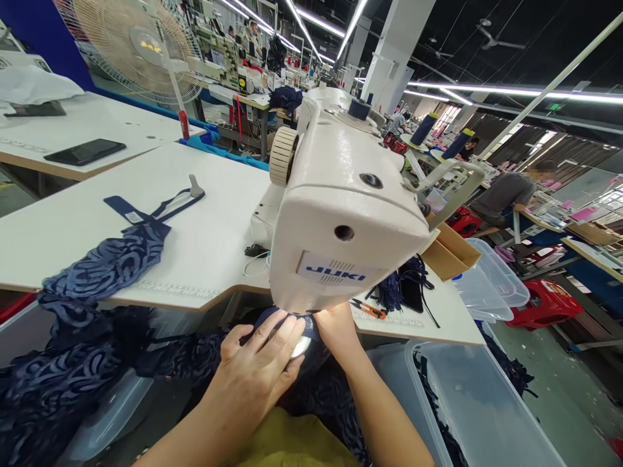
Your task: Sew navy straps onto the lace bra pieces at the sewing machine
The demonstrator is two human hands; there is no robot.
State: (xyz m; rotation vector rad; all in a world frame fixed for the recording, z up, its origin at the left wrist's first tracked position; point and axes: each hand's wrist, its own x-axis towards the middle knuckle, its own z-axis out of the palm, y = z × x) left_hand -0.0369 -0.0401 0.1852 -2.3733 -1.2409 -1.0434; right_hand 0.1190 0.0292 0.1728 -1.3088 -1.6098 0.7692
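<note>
A white JUKI sewing machine (345,220) stands in front of me, its head hiding the needle area. Under the head is a navy garment piece (311,329) with a white part showing. My left hand (263,363) holds this piece, fingers stretched over the top and thumb below the white part. On the other side my right hand (338,327) grips the edge of the same piece; its fingertips are hidden behind the machine head. A patterned navy lace garment (107,266), strap and band attached, lies on the left of the table and hangs over its front edge.
Orange-handled thread snips (368,309) and navy straps (389,292) lie right of the machine. A plastic bin (487,395) stands at lower right, a cardboard box (450,250) behind. A phone (85,152) rests on the neighbouring table near a fan (141,48). A co-worker (506,191) sits far right.
</note>
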